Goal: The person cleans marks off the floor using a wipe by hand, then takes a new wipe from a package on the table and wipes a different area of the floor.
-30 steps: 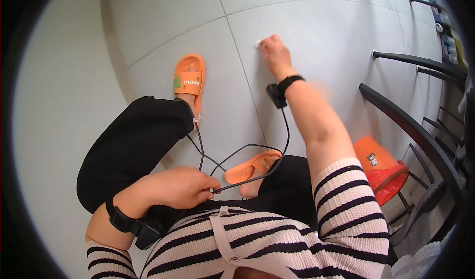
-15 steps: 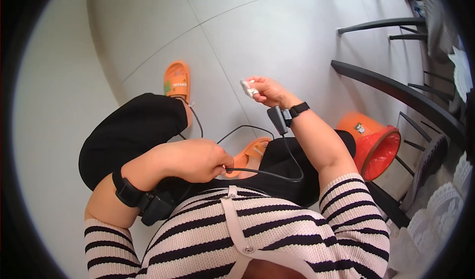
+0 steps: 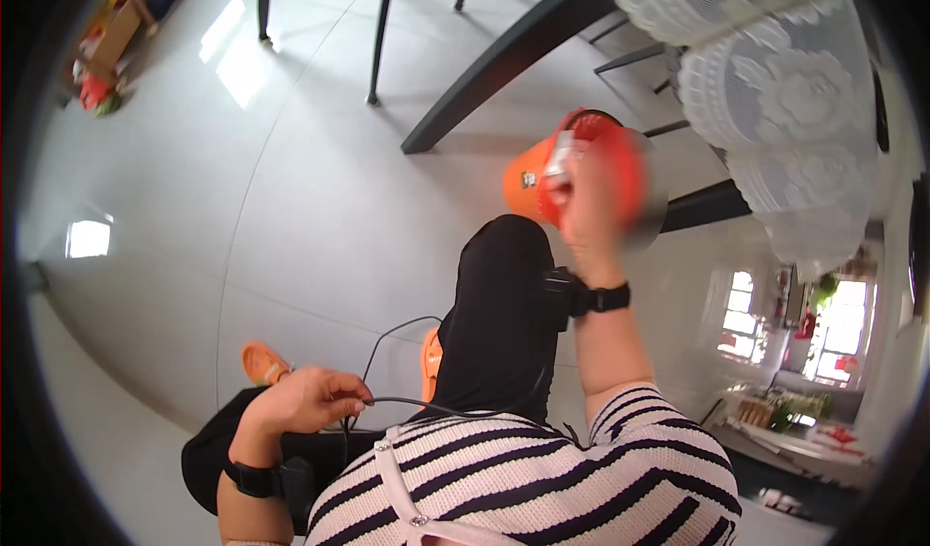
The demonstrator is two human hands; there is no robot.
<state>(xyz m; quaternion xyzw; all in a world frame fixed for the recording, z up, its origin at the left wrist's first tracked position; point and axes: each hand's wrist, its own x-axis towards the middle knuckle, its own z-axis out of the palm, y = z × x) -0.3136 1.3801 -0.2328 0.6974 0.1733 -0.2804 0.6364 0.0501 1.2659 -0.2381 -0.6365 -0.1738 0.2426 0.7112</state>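
My right hand (image 3: 583,207), smeared by motion, is over the mouth of an orange bin (image 3: 528,180) lined with a red plastic bag (image 3: 628,163). Between its fingers is a small whitish crumpled wad (image 3: 560,154), too blurred to tell what it is made of. Low on the left, my left hand (image 3: 308,398) pinches a thin black cable (image 3: 417,404) between thumb and fingertips. That cable runs across my lap toward the black device (image 3: 560,296) strapped to my right wrist. Another strapped device (image 3: 300,488) is on my left wrist.
A dark table leg (image 3: 513,57) slants beside the bin, under a white lace tablecloth (image 3: 775,91). Chair legs (image 3: 381,47) stand farther off. My feet are in orange slippers (image 3: 262,363) on the pale tiled floor (image 3: 300,226). A box with small items (image 3: 108,42) stands far left.
My view has swung to the right. My right hand has moved with the whitish wad from above the floor to the bin's mouth. My left hand still pinches the cable.
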